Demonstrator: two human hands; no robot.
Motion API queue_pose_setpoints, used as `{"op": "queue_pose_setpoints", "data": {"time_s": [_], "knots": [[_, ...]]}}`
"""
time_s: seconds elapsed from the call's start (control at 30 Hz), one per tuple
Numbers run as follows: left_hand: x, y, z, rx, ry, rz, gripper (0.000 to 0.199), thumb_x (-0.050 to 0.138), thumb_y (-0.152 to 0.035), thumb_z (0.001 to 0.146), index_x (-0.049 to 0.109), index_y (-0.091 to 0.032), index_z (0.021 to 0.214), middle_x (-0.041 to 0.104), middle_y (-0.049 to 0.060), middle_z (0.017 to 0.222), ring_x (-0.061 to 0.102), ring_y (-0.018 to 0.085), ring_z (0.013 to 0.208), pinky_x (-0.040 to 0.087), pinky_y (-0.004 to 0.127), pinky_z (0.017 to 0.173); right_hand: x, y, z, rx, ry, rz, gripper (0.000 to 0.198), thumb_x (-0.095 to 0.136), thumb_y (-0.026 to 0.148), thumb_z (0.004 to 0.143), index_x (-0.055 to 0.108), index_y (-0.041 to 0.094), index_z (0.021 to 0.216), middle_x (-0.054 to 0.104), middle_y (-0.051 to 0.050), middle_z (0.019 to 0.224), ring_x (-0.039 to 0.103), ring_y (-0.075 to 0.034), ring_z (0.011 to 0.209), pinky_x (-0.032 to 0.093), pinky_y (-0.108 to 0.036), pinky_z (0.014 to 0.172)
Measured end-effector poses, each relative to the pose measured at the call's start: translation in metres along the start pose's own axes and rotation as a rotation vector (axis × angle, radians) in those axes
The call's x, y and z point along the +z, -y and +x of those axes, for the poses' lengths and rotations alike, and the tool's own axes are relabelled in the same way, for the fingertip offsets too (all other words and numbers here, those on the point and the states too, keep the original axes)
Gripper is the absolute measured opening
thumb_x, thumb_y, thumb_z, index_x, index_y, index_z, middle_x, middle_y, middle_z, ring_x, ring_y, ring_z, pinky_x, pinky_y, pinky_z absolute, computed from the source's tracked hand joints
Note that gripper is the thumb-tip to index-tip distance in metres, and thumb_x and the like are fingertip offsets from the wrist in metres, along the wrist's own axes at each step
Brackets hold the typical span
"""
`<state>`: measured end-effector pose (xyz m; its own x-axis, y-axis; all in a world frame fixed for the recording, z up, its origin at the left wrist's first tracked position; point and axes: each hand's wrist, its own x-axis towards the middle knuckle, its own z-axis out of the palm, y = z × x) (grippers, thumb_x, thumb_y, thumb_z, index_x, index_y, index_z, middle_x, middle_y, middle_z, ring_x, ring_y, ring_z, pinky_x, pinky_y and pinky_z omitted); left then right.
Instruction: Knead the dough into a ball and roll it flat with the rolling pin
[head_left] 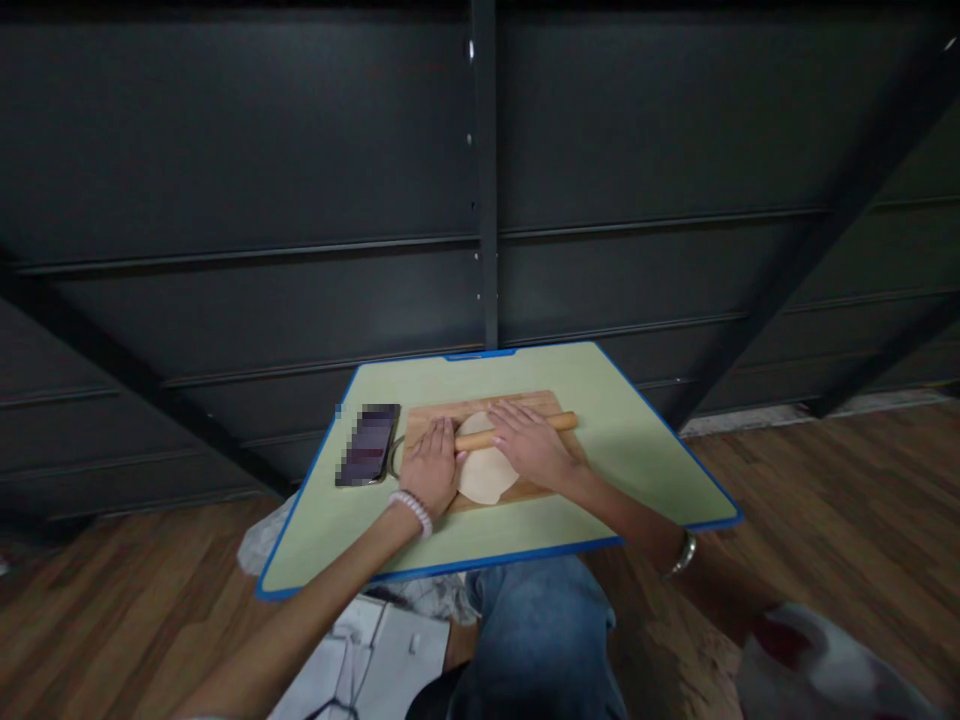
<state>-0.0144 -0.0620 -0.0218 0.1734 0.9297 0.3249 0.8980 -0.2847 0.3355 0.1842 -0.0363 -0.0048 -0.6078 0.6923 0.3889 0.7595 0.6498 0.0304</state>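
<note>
A pale wooden rolling pin lies across a thin, flat, roughly round piece of dough. The dough rests on a wooden cutting board. My left hand, with a beaded band at the wrist, is closed over the pin's left end and hides it. On the right, my right hand presses down on the pin, its fingers laid over the top and reaching past it. The pin's right tip sticks out beyond that hand. A metal bangle sits on my right wrist.
The board is on a small pale-green table with a blue rim. A phone, partly pixelated, lies left of the board, beside a ring-shaped object half hidden by my left hand. A dark panelled wall stands behind. White packaging is on the wooden floor.
</note>
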Motion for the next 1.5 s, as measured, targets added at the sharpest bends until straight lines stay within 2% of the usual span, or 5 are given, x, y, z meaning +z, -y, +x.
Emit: {"op": "queue_pose_setpoints", "data": {"time_s": [0.2,0.5,0.83,1.13,1.5], "knots": [[-0.006,0.005,0.027,-0.020,0.160,0.037,0.055,0.038,-0.036,0.087,0.040,-0.003,0.131,0.039,0.025,0.139,0.032,0.032,0.133,0.020,0.044,0.110,0.005,-0.011,0.024,-0.008,0.038,0.063,0.049,0.029,0.036,0.096,0.042,0.010,0.134,0.042,-0.011,0.141,0.033,-0.021,0.133,0.026,-0.038,0.110],[0.001,0.027,0.068,0.057,0.208,0.172,0.053,0.023,-0.036,0.092,0.044,-0.008,0.132,0.042,0.016,0.140,0.030,0.023,0.135,0.011,0.043,0.113,0.020,-0.033,0.055,0.004,0.109,0.030,0.051,0.018,0.033,0.097,0.044,0.008,0.133,0.046,-0.011,0.138,0.034,-0.021,0.132,0.022,-0.041,0.110],[0.001,0.032,0.094,0.040,0.251,0.234,0.055,0.019,-0.033,0.092,0.037,-0.007,0.137,0.031,0.015,0.146,0.022,0.022,0.138,0.008,0.045,0.113,0.025,-0.042,0.079,0.248,0.233,0.117,0.050,0.021,0.040,0.096,0.049,0.012,0.127,0.050,-0.011,0.135,0.041,-0.023,0.128,0.026,-0.044,0.107],[-0.006,0.013,0.045,0.123,0.131,0.137,0.057,0.030,-0.038,0.090,0.037,-0.006,0.136,0.033,0.018,0.144,0.025,0.026,0.137,0.007,0.044,0.113,0.005,-0.012,0.023,0.279,0.073,0.069,0.043,0.023,0.034,0.097,0.052,0.012,0.120,0.062,-0.014,0.117,0.058,-0.022,0.106,0.043,-0.035,0.090],[-0.024,0.012,0.007,0.293,0.199,0.150,0.060,0.028,-0.047,0.091,0.036,-0.009,0.138,0.040,0.018,0.140,0.035,0.029,0.130,0.021,0.043,0.110,-0.017,0.027,-0.054,0.241,-0.069,0.002,0.041,0.037,0.026,0.093,0.049,0.005,0.126,0.055,-0.018,0.127,0.051,-0.024,0.117,0.038,-0.038,0.102]]}}
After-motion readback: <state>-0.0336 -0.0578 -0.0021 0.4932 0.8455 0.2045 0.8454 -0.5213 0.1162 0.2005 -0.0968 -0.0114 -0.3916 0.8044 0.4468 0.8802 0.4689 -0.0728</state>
